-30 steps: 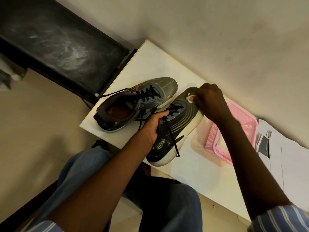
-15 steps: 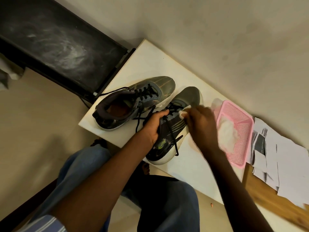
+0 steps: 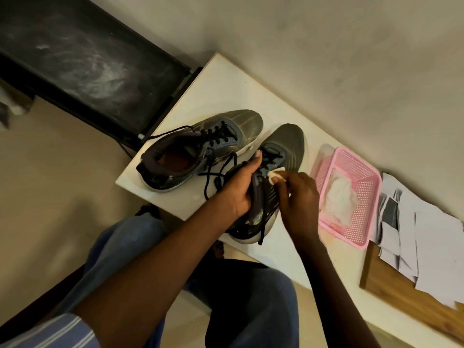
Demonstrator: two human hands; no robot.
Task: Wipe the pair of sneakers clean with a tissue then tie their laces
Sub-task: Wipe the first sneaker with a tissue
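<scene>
Two dark grey sneakers with loose black laces lie on a white table [image 3: 226,84]. The left sneaker [image 3: 200,149] rests untouched, its opening facing me. My left hand [image 3: 238,187] grips the right sneaker [image 3: 286,144] around its collar and tongue, thumb lying over the laces. My right hand [image 3: 298,197] pinches a small crumpled white tissue [image 3: 275,175] and presses it against the side of that sneaker, near the midfoot. The right sneaker's heel hangs over the table's near edge.
A pink perforated basket [image 3: 361,172] holding white tissues [image 3: 339,199] stands just right of the shoes. Sheets of paper [image 3: 421,237] lie on a wooden surface [image 3: 391,297] further right. A black bench [image 3: 88,59] sits to the left, a wall behind.
My right hand has drawn the tissue back from the right sneaker's toe along its side toward the midfoot. My left hand keeps its grip on the same sneaker.
</scene>
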